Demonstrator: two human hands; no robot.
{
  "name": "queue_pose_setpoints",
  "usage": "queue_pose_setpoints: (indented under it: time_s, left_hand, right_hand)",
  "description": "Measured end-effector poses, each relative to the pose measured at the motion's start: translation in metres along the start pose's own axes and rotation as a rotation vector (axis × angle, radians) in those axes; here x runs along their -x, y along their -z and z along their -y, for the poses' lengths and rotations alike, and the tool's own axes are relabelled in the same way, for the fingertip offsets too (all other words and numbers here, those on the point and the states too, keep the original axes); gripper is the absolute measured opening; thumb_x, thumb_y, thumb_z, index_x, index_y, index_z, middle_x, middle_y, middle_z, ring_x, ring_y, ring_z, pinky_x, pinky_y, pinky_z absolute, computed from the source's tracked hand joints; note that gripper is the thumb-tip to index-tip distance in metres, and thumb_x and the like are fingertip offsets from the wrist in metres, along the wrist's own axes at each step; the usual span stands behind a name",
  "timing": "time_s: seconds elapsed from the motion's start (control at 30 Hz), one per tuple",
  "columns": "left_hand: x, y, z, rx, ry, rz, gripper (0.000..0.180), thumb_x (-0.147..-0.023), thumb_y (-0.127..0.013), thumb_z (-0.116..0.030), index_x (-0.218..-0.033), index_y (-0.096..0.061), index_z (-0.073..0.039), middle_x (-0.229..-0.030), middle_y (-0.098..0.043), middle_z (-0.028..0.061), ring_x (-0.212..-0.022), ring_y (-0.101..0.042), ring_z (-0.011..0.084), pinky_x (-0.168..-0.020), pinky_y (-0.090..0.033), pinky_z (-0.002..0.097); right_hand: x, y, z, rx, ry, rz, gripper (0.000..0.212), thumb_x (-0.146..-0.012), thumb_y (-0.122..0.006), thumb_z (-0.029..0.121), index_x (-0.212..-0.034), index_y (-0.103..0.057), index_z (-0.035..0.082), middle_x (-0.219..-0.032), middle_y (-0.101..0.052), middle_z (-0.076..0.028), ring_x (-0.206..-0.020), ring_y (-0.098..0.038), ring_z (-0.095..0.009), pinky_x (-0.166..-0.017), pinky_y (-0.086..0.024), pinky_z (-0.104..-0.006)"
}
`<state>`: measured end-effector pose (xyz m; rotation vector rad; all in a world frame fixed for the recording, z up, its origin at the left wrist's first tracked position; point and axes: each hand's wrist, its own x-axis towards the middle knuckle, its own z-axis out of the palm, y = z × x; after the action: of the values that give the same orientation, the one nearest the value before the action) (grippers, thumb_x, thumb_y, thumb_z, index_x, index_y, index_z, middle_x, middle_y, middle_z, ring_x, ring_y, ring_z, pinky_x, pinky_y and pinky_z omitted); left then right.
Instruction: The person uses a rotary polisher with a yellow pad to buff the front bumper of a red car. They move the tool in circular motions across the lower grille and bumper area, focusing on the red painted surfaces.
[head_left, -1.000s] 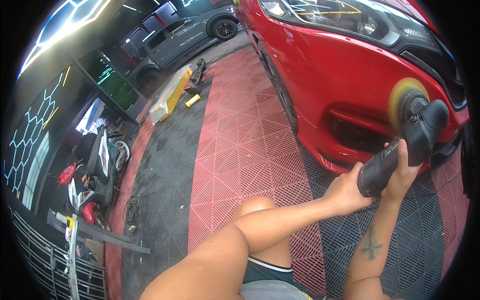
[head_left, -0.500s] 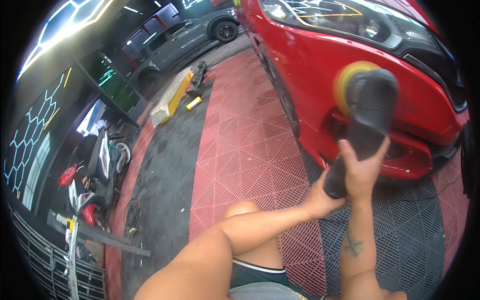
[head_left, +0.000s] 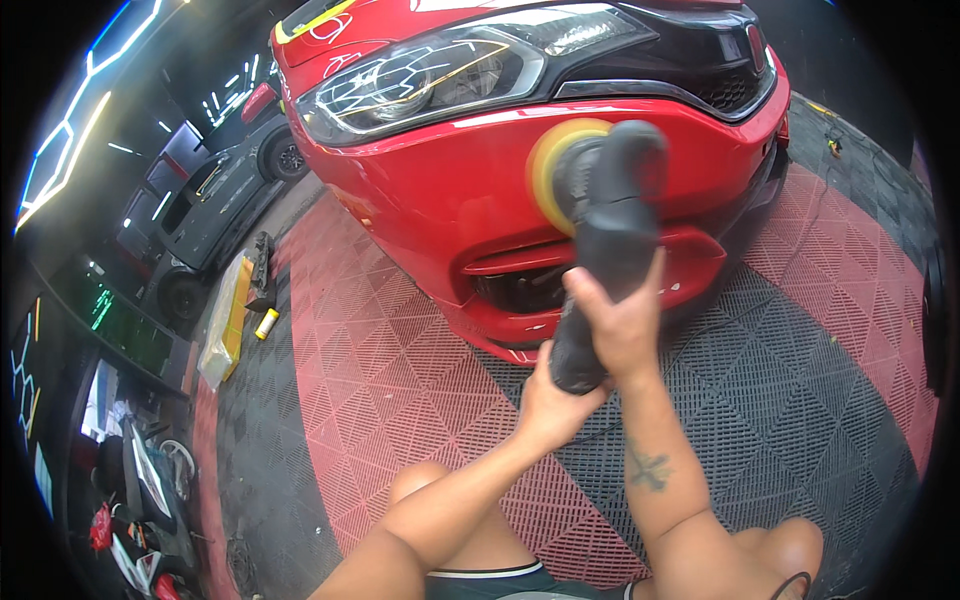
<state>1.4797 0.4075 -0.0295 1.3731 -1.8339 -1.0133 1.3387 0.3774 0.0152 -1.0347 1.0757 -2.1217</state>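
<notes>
Both my hands grip a black car polisher (head_left: pixel 618 235) with a round yellow foam pad (head_left: pixel 549 175). The pad lies against, or very close to, the front bumper of a red car (head_left: pixel 420 215), below the headlight (head_left: pixel 420 85). My left hand (head_left: pixel 553 405) is wrapped round the rear end of the handle. Further up the body, my right hand (head_left: pixel 625 325) holds it with the thumb on the near side. The tool tilts, its head up and its tail toward me.
Red and black slatted tiles (head_left: pixel 400 370) cover the floor. On the left are a long yellow-edged package (head_left: pixel 226 325), a small yellow bottle (head_left: pixel 266 324) and a motorbike (head_left: pixel 145 480). A grey pickup (head_left: pixel 215 205) stands behind. A thin cable (head_left: pixel 800 240) crosses the tiles at right.
The view has swung right, so the car's front now sits mid-picture with its grille showing. Both hands still hold the polisher against the bumper area.
</notes>
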Motion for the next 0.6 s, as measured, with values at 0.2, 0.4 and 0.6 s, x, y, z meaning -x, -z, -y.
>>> queue_pose_setpoints:
  time_s: [0.2,0.4,0.6]
  left_hand:
    - [-0.018,-0.002,-0.035,-0.099,-0.031,0.142,0.083,-0.079,-0.097,-0.034,-0.144,-0.055,-0.005,-0.124,-0.077,0.0203,-0.118,-0.077,0.0350,-0.102,-0.059,0.0463]
    - [0.002,0.003,0.024,-0.081,0.073,0.071,0.083,-0.080,-0.097,-0.028,-0.146,-0.053,-0.004,-0.126,-0.076,0.0187,-0.117,-0.076,0.0313,-0.104,-0.059,0.0455]
    - [0.028,0.022,0.096,0.216,-0.031,-0.091,0.072,-0.087,-0.093,-0.017,-0.145,-0.054,0.000,-0.127,-0.071,0.0134,-0.114,-0.071,0.0258,-0.101,-0.056,0.0425]
  right_hand:
    - [-0.022,0.029,-0.005,-0.289,-0.034,-0.168,0.060,-0.097,-0.085,0.009,-0.143,-0.047,0.003,-0.109,-0.070,-0.011,-0.084,-0.075,-0.020,-0.075,-0.063,-0.0342]
    - [0.021,0.008,-0.020,-0.002,-0.059,-0.102,0.078,-0.086,-0.094,0.021,-0.145,-0.047,0.001,-0.116,-0.071,-0.013,-0.095,-0.074,-0.023,-0.087,-0.061,-0.0412]
    - [0.047,-0.056,-0.022,0.140,-0.046,0.246,0.117,-0.081,-0.100,0.030,-0.168,-0.025,0.009,-0.136,-0.071,-0.024,-0.122,-0.075,-0.037,-0.105,-0.060,-0.0481]
